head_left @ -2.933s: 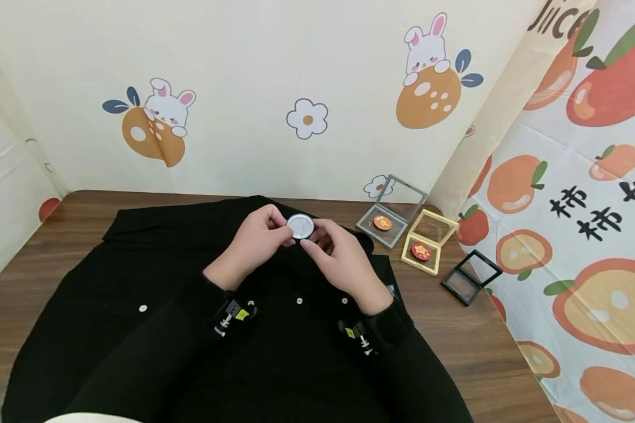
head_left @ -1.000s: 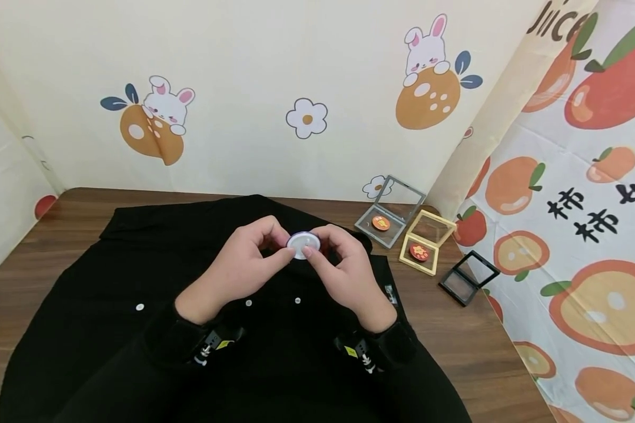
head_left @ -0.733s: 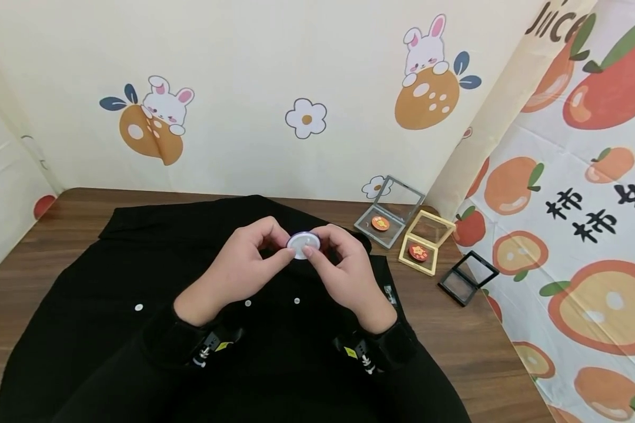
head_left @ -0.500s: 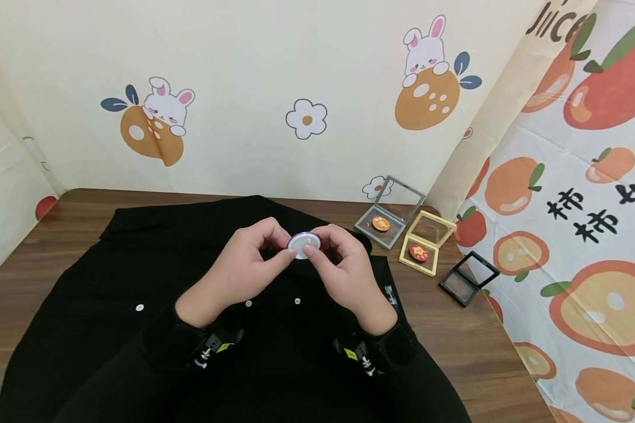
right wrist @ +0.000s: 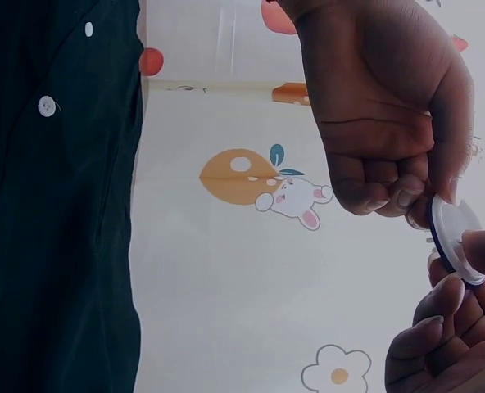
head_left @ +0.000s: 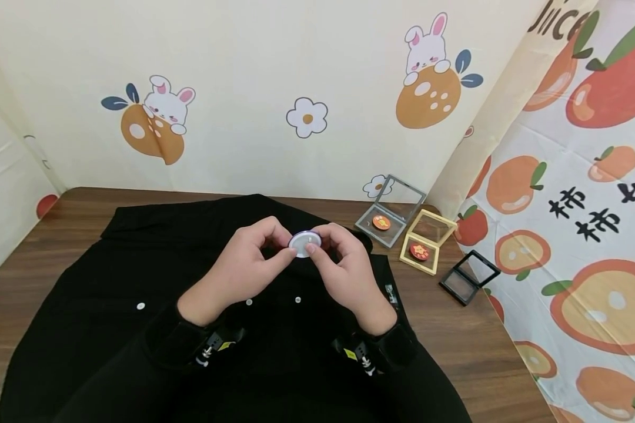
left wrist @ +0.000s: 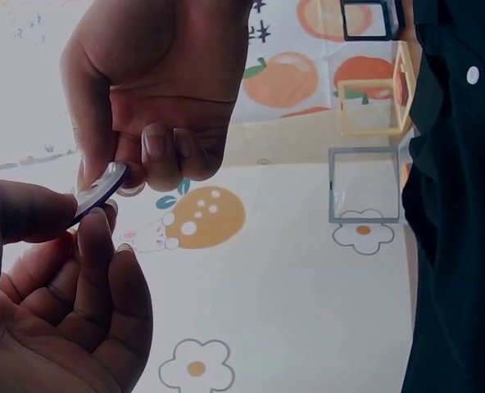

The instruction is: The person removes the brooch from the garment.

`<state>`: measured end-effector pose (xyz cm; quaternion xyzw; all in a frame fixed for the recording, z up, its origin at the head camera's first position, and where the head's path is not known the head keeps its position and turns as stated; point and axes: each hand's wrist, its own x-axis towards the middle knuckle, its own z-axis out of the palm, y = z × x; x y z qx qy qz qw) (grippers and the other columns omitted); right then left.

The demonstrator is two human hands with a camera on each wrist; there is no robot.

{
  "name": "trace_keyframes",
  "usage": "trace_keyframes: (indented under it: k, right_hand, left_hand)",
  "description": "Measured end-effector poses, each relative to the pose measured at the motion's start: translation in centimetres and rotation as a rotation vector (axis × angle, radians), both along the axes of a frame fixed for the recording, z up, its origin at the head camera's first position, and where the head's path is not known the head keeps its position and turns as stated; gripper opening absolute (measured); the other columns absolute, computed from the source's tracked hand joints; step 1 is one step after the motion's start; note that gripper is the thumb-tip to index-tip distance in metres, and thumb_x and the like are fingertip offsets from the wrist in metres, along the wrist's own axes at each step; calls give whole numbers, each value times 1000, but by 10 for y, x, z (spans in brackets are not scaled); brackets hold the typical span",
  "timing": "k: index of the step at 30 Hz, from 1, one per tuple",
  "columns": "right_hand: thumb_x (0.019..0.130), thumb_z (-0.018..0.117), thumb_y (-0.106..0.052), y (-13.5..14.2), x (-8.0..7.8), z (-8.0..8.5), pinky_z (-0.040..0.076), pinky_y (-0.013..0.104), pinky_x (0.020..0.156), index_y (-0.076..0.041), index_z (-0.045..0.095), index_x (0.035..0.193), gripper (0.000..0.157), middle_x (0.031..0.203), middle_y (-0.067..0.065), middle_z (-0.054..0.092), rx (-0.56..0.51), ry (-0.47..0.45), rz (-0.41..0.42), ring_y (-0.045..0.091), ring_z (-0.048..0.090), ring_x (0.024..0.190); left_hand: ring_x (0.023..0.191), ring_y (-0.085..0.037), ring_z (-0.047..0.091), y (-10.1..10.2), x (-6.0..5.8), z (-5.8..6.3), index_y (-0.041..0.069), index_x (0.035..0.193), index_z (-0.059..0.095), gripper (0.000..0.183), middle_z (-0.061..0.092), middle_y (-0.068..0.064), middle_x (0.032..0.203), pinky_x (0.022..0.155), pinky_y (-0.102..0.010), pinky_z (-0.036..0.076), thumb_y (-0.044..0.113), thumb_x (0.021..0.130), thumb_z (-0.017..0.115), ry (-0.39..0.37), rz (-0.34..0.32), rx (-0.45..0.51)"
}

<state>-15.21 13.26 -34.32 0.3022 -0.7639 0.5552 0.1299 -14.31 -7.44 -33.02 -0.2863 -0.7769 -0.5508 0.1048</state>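
Note:
Over the black shirt (head_left: 169,252) both hands hold a small round badge (head_left: 305,244), its white back tilted upward and its rim purple. My left hand (head_left: 249,258) pinches the left edge between thumb and fingers. My right hand (head_left: 346,270) grips the right edge, its thumb lying on the white back near a small pin-like detail. From the left wrist view, the badge (left wrist: 103,190) appears nearly edge-on between the fingertips. The right wrist view shows its white back (right wrist: 455,233) with a thumb pressed on it. The badge's front is hidden.
Right of the shirt, three hinged cases stand open on the wooden table (head_left: 487,364): a grey one (head_left: 383,237) with an orange badge, a yellow one (head_left: 410,258) with a red badge, and a black one (head_left: 461,286). A printed cloth wall (head_left: 243,158) rises behind the table.
Compared with 2.9 s ago, the badge sits slightly lower and tilts flatter, and the right thumb has come onto its back. Over the last second, both hands have stayed almost still.

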Motion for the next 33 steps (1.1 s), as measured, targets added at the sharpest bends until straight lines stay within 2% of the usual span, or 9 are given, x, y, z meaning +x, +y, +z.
trace_keyframes:
  k: [7,15,23,28,30,33]
  right_hand:
    - [101,64,-5,-2,0,0,49,37,64,-2,68,110,10,95,3,64,-3,-1,6,21,57,75]
    - [101,63,-3,-4,-4,-3,48,34,66,-2,66,109,8,96,3,62,25,93,33,20,55,77]
    - [101,61,-1,0,-3,-6,49,34,70,-1,64,110,9,99,4,61,51,111,34,20,56,82]
    - [103,61,-7,1,-3,-7,48,32,69,-3,64,113,11,98,3,61,106,67,51,20,56,81]
    - [104,61,-12,3,-4,-5,48,31,67,-5,64,115,13,97,2,61,127,17,66,21,57,79]
    - [107,56,-19,8,-8,0,50,32,68,-4,65,117,20,94,4,63,128,-88,135,25,59,77]
  left_hand:
    - [74,-17,59,-3,-1,-1,10,92,64,14,65,2,88,67,-35,53,-2,94,70,1,4,-12]
    - [76,-18,59,-6,-4,2,9,92,64,12,65,1,88,68,-33,52,-1,94,70,-10,8,-7]
    - [76,-17,60,-1,-5,-3,8,96,67,8,65,2,85,69,-36,53,1,93,70,-18,12,20]
    - [73,-16,58,-2,-5,-5,12,90,68,13,64,4,81,65,-35,52,-1,91,71,20,47,8]
    - [72,-15,58,-2,-5,-4,13,88,69,14,63,4,80,64,-33,52,-1,91,71,31,51,2]
    - [73,-14,58,-3,-4,-3,14,87,70,15,63,5,81,65,-32,52,0,91,72,54,50,-10]
